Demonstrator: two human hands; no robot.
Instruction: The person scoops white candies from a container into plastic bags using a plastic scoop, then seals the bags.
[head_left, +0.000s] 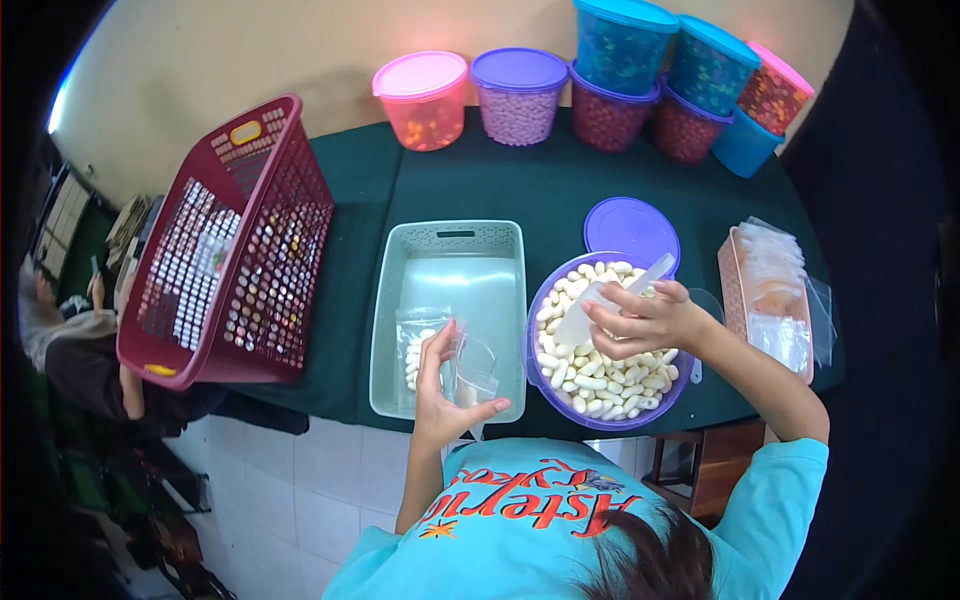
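My left hand (438, 390) is over the front of a pale green tray (381, 300), thumb and fingers curved around a small clear plastic bag (473, 372). Beside it in the tray lies another clear bag (413, 350) with white, oblong pieces inside. My right hand (645, 318) grips a translucent white scoop (582, 318) by its handle, above a purple tub (536, 372). White, peanut-shaped pieces (610, 385) fill this tub. Its purple lid (632, 232) lies on the dark green cloth just behind.
A tall maroon basket (270, 200) stands at left. Lidded tubs, including a pink one (424, 105) and a purple one (518, 100), line the wall, some stacked. At right, a pink basket (733, 275) holds clear bags (775, 265). Another person (90, 350) is at far left.
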